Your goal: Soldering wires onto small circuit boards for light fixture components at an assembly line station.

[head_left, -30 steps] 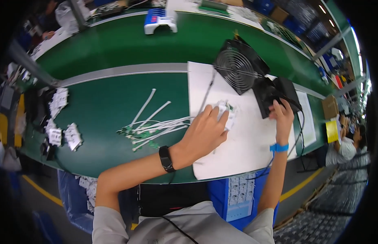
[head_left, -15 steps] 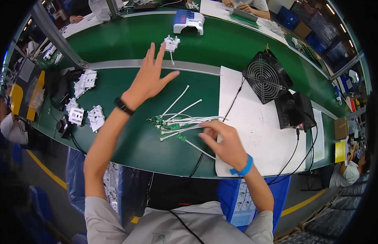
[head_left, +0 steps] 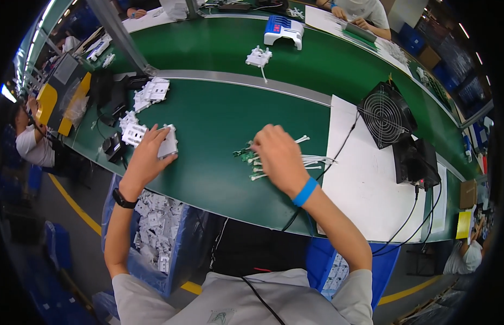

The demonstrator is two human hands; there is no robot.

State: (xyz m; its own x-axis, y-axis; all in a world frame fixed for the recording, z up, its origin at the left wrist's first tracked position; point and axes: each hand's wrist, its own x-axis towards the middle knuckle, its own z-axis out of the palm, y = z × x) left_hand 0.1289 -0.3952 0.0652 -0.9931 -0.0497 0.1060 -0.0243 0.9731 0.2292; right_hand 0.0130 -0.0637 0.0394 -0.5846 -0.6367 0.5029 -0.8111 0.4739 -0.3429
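My left hand [head_left: 145,162] closes round a white plastic part [head_left: 168,144] at the left of the green bench, thumb along its near edge. Beside it lie more white plastic parts [head_left: 134,134], with another group [head_left: 153,92] farther back. My right hand [head_left: 279,158] is over a bunch of small green circuit boards [head_left: 244,154] with white cables [head_left: 317,160]. Its fingers are curled together at the boards' end; the palm side is hidden, so what they pinch cannot be made out.
A black fan [head_left: 386,115] and a black box [head_left: 417,162] stand on a white sheet [head_left: 349,189] at the right, with loose black cables. Across the rail are a white-and-blue housing [head_left: 283,32] and a white part [head_left: 259,56] with a cable. A bin of white parts [head_left: 157,230] stands below the bench edge.
My left hand has come back from near the rail to the white parts and taken hold of one. My right hand has shifted from the cable ends to the circuit boards. The view has turned left.
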